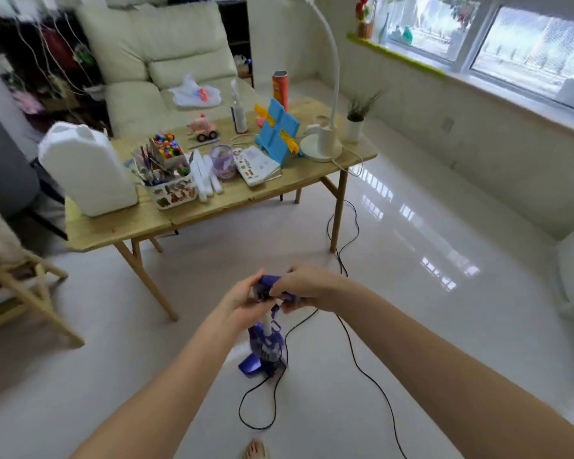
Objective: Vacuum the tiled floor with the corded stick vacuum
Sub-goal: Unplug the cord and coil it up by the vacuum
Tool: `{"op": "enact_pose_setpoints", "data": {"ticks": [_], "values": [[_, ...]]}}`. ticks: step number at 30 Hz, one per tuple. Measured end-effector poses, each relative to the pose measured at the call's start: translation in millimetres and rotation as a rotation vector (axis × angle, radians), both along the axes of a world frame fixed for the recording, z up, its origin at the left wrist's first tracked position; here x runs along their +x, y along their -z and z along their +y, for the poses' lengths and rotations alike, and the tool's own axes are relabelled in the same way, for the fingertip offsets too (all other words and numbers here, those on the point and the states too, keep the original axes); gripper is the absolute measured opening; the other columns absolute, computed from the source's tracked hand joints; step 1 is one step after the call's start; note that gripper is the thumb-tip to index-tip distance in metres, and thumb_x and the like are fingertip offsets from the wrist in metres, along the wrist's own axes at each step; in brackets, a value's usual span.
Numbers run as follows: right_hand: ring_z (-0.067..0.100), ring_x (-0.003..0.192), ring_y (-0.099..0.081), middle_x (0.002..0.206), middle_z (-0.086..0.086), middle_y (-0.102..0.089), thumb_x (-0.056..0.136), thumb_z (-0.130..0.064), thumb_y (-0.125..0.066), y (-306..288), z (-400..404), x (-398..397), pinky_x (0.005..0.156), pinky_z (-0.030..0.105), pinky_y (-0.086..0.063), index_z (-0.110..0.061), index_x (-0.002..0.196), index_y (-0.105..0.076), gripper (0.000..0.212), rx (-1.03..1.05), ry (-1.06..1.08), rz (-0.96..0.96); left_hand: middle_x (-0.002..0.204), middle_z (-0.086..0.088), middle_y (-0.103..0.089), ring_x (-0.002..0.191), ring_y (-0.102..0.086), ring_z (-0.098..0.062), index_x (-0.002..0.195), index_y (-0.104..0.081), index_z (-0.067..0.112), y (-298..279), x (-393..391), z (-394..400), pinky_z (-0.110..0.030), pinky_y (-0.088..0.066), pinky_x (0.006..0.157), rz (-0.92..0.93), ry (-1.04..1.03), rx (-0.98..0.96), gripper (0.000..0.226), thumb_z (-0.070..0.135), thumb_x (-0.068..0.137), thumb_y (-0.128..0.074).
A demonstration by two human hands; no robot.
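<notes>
Vacuum (pixel 266 346): one; purple and white plastic stick, standing upright on the floor (pixel 428 326) in front of the table (pixel 212 207); purple handle (pixel 265 286) at the top, white tube below it, ribbed purple body lower down, flat purple head at the bottom
Left hand (pixel 242 301): fingers curled round the handle from the left side
Right hand (pixel 304 286): fingers curled over the handle from the right side; both hands touch it at once
Cord (pixel 355 356): one; thin, black; it loops on the floor round the vacuum's base and trails toward the table's right front leg
Floor: white, glossy tile; window light mirrored in it right of the table
Table: one; pale wood, slanted legs, behind the vacuum
Jug (pixel 87 167): one; white plastic, boxy, on the table's left end
Bin (pixel 171 190): one; white with animal pictures, full of pens, right of the jug
Lamp (pixel 322 140): one; white, round base, curved neck, on the table's right end
Pot (pixel 353 127): one; white, with a spiky green plant, just right of the lamp
Can (pixel 280 89): one; red and orange tube, at the table's far edge
Sofa (pixel 159 61): one; cream, cushioned, behind the table
</notes>
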State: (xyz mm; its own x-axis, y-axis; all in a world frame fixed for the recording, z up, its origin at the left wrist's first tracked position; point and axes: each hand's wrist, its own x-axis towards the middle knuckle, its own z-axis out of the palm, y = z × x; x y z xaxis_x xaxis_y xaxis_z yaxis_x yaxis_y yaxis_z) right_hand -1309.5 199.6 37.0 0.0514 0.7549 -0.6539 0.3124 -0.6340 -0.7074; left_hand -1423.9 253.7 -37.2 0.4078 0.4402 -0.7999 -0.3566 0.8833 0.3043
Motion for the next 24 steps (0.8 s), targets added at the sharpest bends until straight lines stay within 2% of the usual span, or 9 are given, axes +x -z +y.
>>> {"op": "enact_pose_setpoints", "data": {"ticks": [3,5,8,9,11,13,19,22,24], "values": [[0.017,0.052,-0.051,0.063,0.013,-0.049,0.091,-0.002,-0.052,-3,33,-20,0.059,0.024,-0.050,-0.004,0.070,-0.050,0.021,0.019,0.063,-0.001,0.097,-0.020,-0.049,0.081,-0.054,-0.032,0.092,-0.052,-0.003,2,-8,30,-0.037,-0.055,0.055,0.032,-0.047,0.007,0.026,0.022,0.094,-0.060],[0.016,0.055,-0.049,0.066,0.012,-0.048,0.091,-0.004,-0.051,-5,50,-26,0.058,0.024,-0.050,-0.007,0.070,-0.048,0.022,0.028,0.085,-0.025,0.105,-0.021,-0.052,0.088,-0.057,-0.034,0.092,-0.054,-0.002,8,-12,45,-0.035,-0.055,0.048,-0.004,-0.089,0.004,0.025,0.022,0.093,-0.060],[0.016,0.061,-0.053,0.073,0.009,-0.052,0.091,-0.008,-0.053,-7,72,-25,0.062,0.025,-0.052,-0.010,0.073,-0.050,0.018,0.043,0.096,-0.059,0.121,-0.025,-0.056,0.112,-0.058,-0.036,0.099,-0.057,0.000,17,-15,66,-0.036,-0.057,0.049,-0.069,-0.085,-0.013,0.027,0.025,0.091,-0.063],[0.016,0.064,-0.055,0.076,0.009,-0.054,0.091,-0.010,-0.054,-8,77,-23,0.065,0.026,-0.053,-0.010,0.076,-0.051,0.016,0.048,0.095,-0.065,0.119,-0.025,-0.058,0.110,-0.060,-0.034,0.101,-0.057,0.000,16,-14,71,-0.036,-0.058,0.052,-0.067,-0.081,-0.016,0.028,0.025,0.091,-0.063],[0.018,0.072,-0.059,0.085,0.009,-0.056,0.091,-0.013,-0.058,-8,86,-18,0.073,0.030,-0.056,-0.007,0.088,-0.055,0.007,0.060,0.065,-0.079,0.102,-0.023,-0.060,0.089,-0.062,-0.029,0.099,-0.056,0.000,12,-14,77,-0.036,-0.056,0.061,-0.050,-0.103,-0.017,0.024,0.022,0.091,-0.063],[0.021,0.080,-0.061,0.096,0.011,-0.057,0.091,-0.013,-0.059,-6,93,-12,0.076,0.030,-0.058,-0.004,0.103,-0.056,0.016,0.071,0.006,-0.091,0.093,-0.021,-0.059,0.080,-0.059,-0.027,0.097,-0.055,0.001,10,-13,82,-0.033,-0.051,0.065,-0.034,-0.126,-0.004,0.019,0.018,0.092,-0.061],[0.021,0.082,-0.062,0.112,0.019,-0.058,0.091,-0.010,-0.059,-7,104,-8,0.067,0.025,-0.056,0.002,0.118,-0.055,0.030,0.080,-0.052,-0.060,0.098,-0.019,-0.058,0.087,-0.059,-0.027,0.112,-0.052,0.002,9,-21,90,-0.032,-0.048,0.083,-0.013,-0.178,0.016,0.025,0.016,0.093,-0.061],[0.023,0.081,-0.063,0.113,0.020,-0.059,0.090,-0.013,-0.060,-2,114,-19,0.072,0.029,-0.059,0.001,0.118,-0.055,0.033,0.084,0.006,-0.079,0.101,-0.016,-0.061,0.086,-0.062,-0.024,0.123,-0.052,0.003,10,-23,95,-0.030,-0.049,0.079,0.010,-0.242,0.055,0.039,0.023,0.092,-0.063],[0.024,0.080,-0.064,0.111,0.019,-0.060,0.089,-0.015,-0.060,-3,121,-27,0.077,0.033,-0.059,0.000,0.118,-0.056,0.032,0.063,0.056,-0.078,0.098,-0.016,-0.063,0.083,-0.063,-0.022,0.119,-0.054,0.003,13,-26,97,-0.029,-0.052,0.074,0.046,-0.262,0.090,0.040,0.029,0.091,-0.064]]}}
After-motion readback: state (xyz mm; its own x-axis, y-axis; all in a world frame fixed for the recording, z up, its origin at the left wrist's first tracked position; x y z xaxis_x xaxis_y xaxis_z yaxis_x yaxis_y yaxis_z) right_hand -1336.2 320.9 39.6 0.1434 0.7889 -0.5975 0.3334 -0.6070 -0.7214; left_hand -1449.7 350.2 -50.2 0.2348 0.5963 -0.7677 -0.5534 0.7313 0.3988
